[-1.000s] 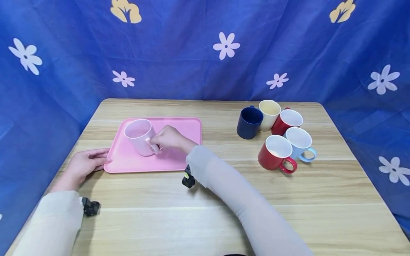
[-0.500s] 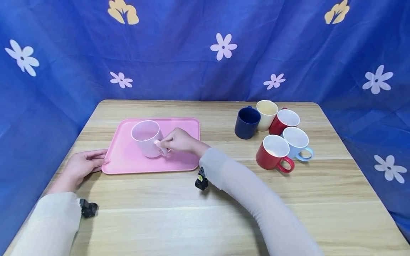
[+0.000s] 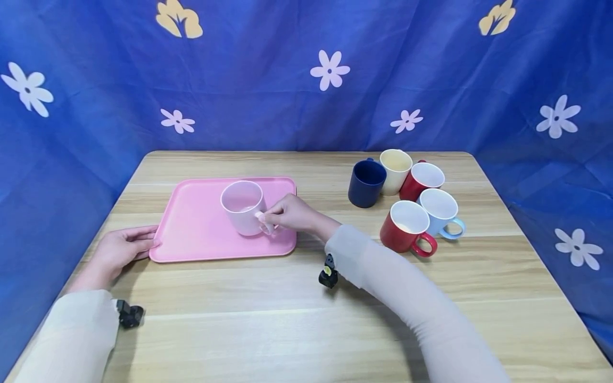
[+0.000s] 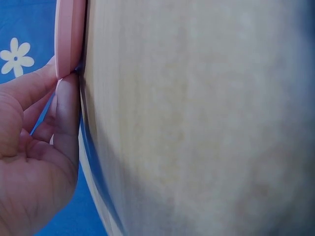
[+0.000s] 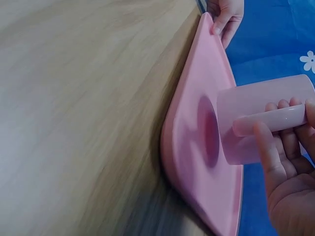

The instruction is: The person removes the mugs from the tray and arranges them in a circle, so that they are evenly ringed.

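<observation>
A pale pink mug is upright over the right half of a pink tray. My right hand grips its handle, with fingers curled through the loop in the right wrist view. There, a gap and a shadow show between the mug's base and the tray. At the tray's near left corner, my left hand holds the rim. In the left wrist view, the thumb and fingers of this hand pinch the tray's edge from both sides.
On the right of the wooden table several mugs stand close together: dark blue, cream, a red one behind, a light blue one and another red one in front. A blue flowered curtain hangs behind.
My right hand has carried the pink mug rightward, from over the tray's left part to its right half. My left hand keeps hold of the tray's corner.
</observation>
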{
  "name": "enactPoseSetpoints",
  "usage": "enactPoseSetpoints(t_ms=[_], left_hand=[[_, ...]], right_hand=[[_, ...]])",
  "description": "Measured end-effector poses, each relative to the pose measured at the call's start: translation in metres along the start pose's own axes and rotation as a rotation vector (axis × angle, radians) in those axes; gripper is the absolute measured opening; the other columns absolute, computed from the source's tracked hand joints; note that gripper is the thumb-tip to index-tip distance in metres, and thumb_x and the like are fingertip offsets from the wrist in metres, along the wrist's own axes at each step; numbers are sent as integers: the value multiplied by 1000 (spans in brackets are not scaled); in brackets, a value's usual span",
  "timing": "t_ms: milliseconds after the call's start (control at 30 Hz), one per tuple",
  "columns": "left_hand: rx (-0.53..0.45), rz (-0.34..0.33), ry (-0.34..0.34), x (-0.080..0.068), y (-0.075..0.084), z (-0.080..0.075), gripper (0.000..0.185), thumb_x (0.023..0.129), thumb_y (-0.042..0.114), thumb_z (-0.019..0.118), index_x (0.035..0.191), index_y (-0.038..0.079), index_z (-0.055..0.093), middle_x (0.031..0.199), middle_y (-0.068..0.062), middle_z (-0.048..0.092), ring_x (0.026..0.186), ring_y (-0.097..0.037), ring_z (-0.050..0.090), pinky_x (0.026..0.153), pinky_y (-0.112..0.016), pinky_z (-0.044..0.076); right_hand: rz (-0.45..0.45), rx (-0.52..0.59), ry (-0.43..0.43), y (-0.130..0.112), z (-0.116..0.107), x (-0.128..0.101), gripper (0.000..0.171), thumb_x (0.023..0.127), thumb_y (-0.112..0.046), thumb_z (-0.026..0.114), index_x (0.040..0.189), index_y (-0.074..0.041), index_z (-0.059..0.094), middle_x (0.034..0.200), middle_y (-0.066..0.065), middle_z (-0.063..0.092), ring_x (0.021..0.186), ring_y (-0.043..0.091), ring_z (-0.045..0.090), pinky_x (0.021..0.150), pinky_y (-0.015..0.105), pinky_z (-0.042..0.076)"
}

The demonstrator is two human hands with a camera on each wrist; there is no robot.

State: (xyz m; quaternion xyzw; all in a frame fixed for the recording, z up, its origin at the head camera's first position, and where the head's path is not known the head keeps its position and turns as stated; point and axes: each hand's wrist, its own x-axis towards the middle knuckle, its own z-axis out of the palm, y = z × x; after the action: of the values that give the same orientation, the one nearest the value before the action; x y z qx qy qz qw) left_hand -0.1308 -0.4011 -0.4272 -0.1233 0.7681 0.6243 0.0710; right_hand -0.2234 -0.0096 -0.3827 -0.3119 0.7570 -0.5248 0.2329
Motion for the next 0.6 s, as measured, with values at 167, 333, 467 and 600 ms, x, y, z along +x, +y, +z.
enactPoseSetpoints(t_ms=[167,333,467,600], left_hand=[[-13,1,-7,1,0,0,29,86,3,70,92,32,73,89,18,67,78,0,65,69,-20,57],[-29,1,-13,1,-1,-1,31,85,5,72,89,35,72,89,17,68,78,-1,66,69,-20,57],[-55,4,-17,1,-2,-1,29,83,7,75,89,35,73,89,15,69,78,-2,66,69,-20,57],[-72,7,-18,2,-3,-2,30,81,6,76,90,35,73,88,14,69,78,-3,66,68,-21,57]], right_hand=[[-2,-71,45,7,-10,-13,19,92,-12,65,82,1,75,79,5,71,72,11,64,68,24,56],[19,-32,74,14,-17,-27,16,91,-10,66,90,2,75,80,6,72,74,12,65,72,30,58],[41,48,90,17,-23,-39,17,91,-8,65,95,6,74,80,10,71,73,18,66,73,43,59],[60,79,129,20,-29,-52,18,91,-6,65,98,9,72,80,12,71,72,16,66,73,43,59]])
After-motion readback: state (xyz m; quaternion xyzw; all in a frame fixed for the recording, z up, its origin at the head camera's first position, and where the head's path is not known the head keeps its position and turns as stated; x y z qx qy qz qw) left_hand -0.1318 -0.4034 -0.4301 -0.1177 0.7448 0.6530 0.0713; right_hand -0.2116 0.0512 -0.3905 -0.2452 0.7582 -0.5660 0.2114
